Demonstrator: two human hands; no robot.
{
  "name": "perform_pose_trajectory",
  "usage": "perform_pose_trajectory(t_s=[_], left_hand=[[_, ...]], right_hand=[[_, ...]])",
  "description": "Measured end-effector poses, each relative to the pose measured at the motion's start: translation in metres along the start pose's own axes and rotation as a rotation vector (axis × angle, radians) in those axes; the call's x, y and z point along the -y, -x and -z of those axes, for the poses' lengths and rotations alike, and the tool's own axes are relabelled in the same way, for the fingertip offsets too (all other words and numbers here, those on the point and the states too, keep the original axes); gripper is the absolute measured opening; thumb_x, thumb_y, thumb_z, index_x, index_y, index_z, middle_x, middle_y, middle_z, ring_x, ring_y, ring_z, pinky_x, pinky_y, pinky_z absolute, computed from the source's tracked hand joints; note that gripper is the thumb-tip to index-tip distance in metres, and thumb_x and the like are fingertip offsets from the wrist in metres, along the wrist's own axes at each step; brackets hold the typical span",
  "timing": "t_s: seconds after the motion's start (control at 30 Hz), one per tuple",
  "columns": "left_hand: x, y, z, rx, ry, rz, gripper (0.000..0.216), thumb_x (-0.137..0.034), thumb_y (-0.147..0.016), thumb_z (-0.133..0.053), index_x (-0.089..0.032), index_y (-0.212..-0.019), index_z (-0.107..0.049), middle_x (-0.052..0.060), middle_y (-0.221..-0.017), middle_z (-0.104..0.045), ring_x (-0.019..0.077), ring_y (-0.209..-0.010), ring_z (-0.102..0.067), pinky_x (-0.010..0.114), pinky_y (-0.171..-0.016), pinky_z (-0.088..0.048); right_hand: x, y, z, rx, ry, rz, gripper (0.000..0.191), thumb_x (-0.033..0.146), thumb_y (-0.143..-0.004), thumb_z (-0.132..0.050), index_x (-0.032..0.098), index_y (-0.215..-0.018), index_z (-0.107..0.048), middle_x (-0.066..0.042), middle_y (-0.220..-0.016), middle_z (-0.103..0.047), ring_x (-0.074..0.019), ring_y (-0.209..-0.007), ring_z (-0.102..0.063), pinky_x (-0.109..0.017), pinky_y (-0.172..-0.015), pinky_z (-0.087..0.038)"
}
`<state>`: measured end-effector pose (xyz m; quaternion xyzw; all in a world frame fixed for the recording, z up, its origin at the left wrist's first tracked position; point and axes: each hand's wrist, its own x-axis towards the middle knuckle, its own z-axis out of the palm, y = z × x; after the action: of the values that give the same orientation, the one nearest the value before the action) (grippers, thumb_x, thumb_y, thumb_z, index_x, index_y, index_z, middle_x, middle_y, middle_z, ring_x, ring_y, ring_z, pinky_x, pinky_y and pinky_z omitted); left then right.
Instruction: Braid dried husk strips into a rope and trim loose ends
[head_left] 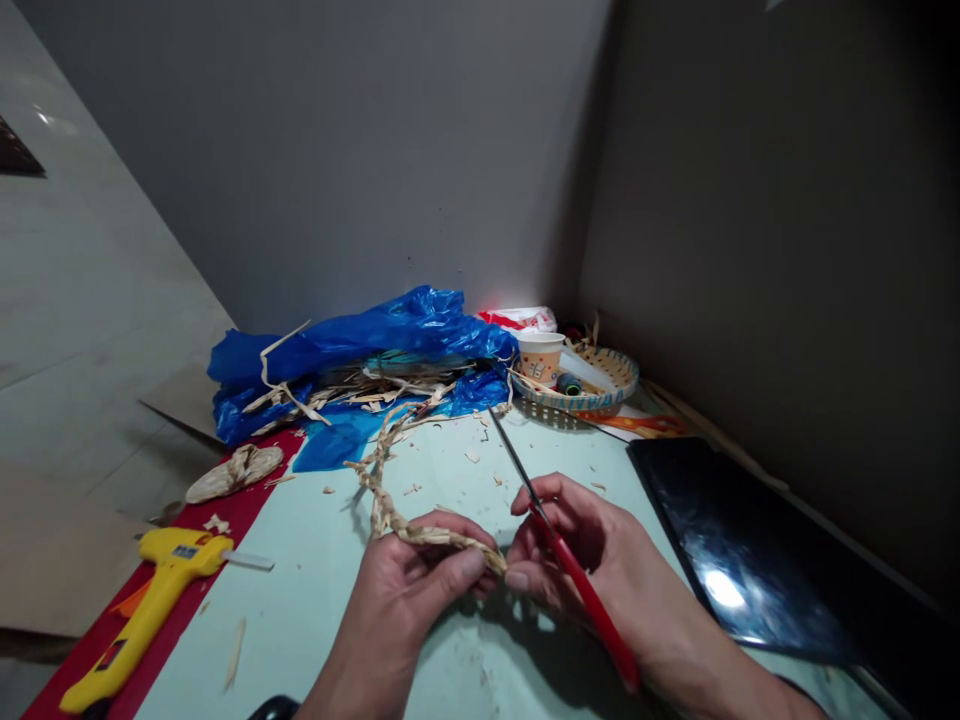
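A pale braid of dried plant fibre [384,500] curves across the table and ends between the thumb and fingers of my left hand [420,580]. My right hand [592,550] has red-handled scissors [577,580] lodged across it, their blades pointing up and away. The right thumb and a fingertip meet at the tip of the braid, beside the left thumb. Whether they pinch the tip or only touch it, I cannot tell.
A yellow glue gun [169,590] and a small woven slipper shape [236,473] lie at left. Behind are a blue plastic bag [360,335] with loose dry strips, a paper cup [540,358] and a woven basket [619,385]. A glossy black panel [735,550] lies at right.
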<state>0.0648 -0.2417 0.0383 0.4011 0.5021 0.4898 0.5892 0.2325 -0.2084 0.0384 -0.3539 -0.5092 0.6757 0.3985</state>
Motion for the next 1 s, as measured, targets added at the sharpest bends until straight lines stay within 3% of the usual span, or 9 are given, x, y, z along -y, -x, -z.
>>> perform_pose_trajectory(t_s=[0.2, 0.43, 0.63, 0.8, 1.0], left_hand=[[-0.003, 0.004, 0.003, 0.068, 0.05, 0.033, 0.015, -0.033, -0.075, -0.074, -0.018, -0.076, -0.071, 0.0, -0.066, -0.066, 0.0137, -0.068, -0.059, 0.023, -0.068, -0.044], [-0.002, 0.003, 0.001, 0.04, 0.032, -0.006, 0.016, -0.028, -0.067, -0.081, -0.018, -0.07, -0.069, -0.002, -0.062, -0.067, 0.0106, -0.061, -0.057, 0.02, -0.059, -0.041], [-0.006, 0.001, 0.002, -0.012, -0.012, -0.043, 0.009, -0.022, -0.071, -0.075, -0.018, -0.068, -0.068, -0.002, -0.061, -0.066, 0.0103, -0.06, -0.055, 0.019, -0.058, -0.04], [-0.008, -0.001, 0.003, 0.012, 0.024, -0.095, 0.006, -0.018, -0.072, -0.073, -0.019, -0.068, -0.069, -0.002, -0.065, -0.068, 0.0099, -0.062, -0.056, 0.018, -0.06, -0.042], [-0.009, -0.003, 0.008, 0.043, 0.088, -0.083, 0.007, -0.016, -0.075, -0.073, -0.019, -0.072, -0.067, -0.001, -0.071, -0.068, 0.011, -0.063, -0.062, 0.019, -0.063, -0.047]], right_hand=[[0.004, 0.002, 0.001, 0.029, -0.019, -0.023, 0.046, 0.023, -0.06, -0.086, 0.019, -0.089, -0.05, 0.006, -0.063, -0.063, -0.0073, -0.052, -0.052, -0.017, -0.051, -0.039], [0.006, 0.005, -0.004, -0.043, 0.008, -0.006, 0.05, 0.03, -0.056, -0.087, 0.021, -0.087, -0.048, 0.006, -0.062, -0.06, -0.0093, -0.053, -0.051, -0.019, -0.049, -0.037], [0.01, 0.005, -0.001, -0.096, -0.007, -0.05, 0.046, 0.028, -0.059, -0.085, 0.019, -0.087, -0.049, 0.007, -0.06, -0.057, -0.0053, -0.049, -0.042, -0.016, -0.044, -0.03], [0.011, 0.007, 0.003, -0.085, -0.022, -0.058, 0.044, 0.027, -0.066, -0.082, 0.019, -0.093, -0.049, 0.007, -0.062, -0.059, -0.0049, -0.046, -0.043, -0.015, -0.039, -0.031], [0.014, 0.008, 0.006, -0.076, 0.043, -0.046, 0.044, 0.038, -0.066, -0.082, 0.02, -0.091, -0.05, 0.005, -0.064, -0.059, -0.0055, -0.043, -0.043, -0.017, -0.039, -0.034]])
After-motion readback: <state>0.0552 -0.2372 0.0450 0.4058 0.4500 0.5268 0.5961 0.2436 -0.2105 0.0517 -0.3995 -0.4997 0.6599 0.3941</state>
